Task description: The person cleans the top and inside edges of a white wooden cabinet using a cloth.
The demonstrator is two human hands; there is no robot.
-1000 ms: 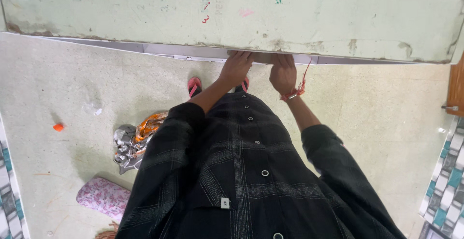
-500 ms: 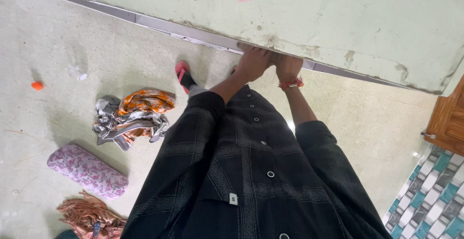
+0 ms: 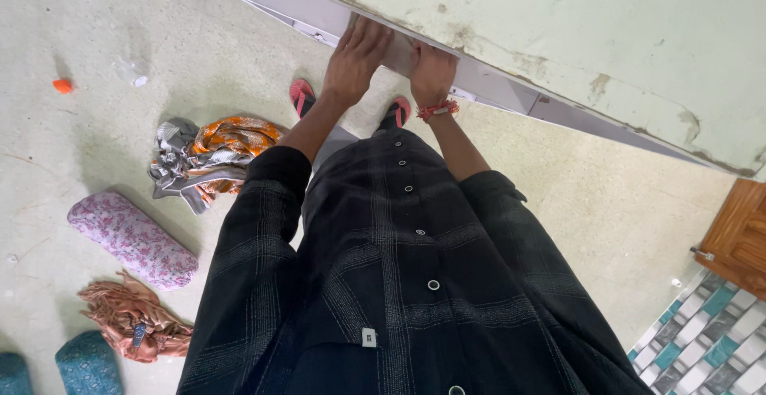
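Pressing down flat, your left hand [image 3: 355, 61] lies on a small brownish flat piece [image 3: 396, 53] at the edge of the big pale green surface [image 3: 606, 36]. Its fingers [image 3: 369, 34] are spread open and straight, not curled around anything. Your right hand [image 3: 432, 72] is just beside it, touching the same piece. Those fingers are bent over the far side of the piece, so you cannot tell if they grip it or only rest there. A red thread band [image 3: 437, 110] goes around your right wrist.

The flat piece sits right on the worn, chipped edge of the green surface, over a grey metal rail [image 3: 511, 92] that runs under that edge. Both hands are close together, with the piece between and under them.

Your arms come out of dark checked sleeves. Your long dark checked shirt [image 3: 399, 283] has a row of round snap buttons down the middle. Below your hands, two pink sandals [image 3: 302, 96] peek out on the pale floor [image 3: 622, 203].

On the floor to your left lies a heap of grey and orange cloth [image 3: 211, 159]. Near it is a pink flowered roll [image 3: 132, 239]. Closer to you is a crumpled peach cloth [image 3: 132, 323], and two teal things [image 3: 84, 361] sit at the corner. A tiny orange bit [image 3: 62, 85] lies far off. To your right are a brown wooden door [image 3: 742, 239] and some blue and white tiles [image 3: 710, 347].
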